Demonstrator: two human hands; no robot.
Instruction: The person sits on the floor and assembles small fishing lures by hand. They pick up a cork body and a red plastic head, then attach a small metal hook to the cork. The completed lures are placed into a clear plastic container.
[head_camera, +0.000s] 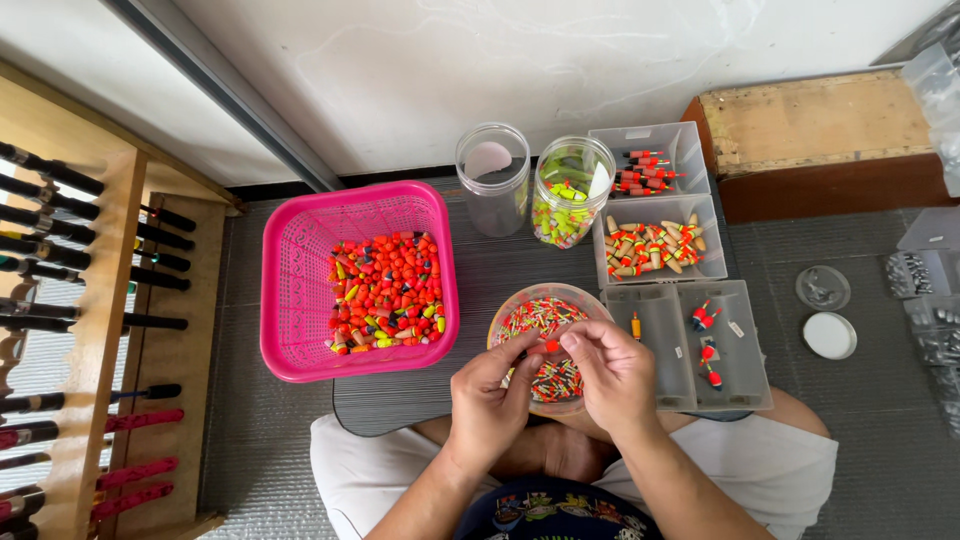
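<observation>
My left hand (490, 395) and my right hand (612, 372) meet over a round clear bowl (515, 305) filled with small red, yellow and green striped fishing floats. Between the fingertips of both hands sits one small red float (551, 345), pinched from both sides. I sit cross-legged on the floor with the bowl on a dark mat (480, 265) in front of my knees.
A pink plastic basket (300, 290) of red and yellow floats stands left of the bowl. Behind are an empty clear jar (492, 180), a jar of green floats (570, 190) and clear compartment trays (665, 290) with floats. A wooden rod rack (90, 300) lines the left side; lids and boxes lie right.
</observation>
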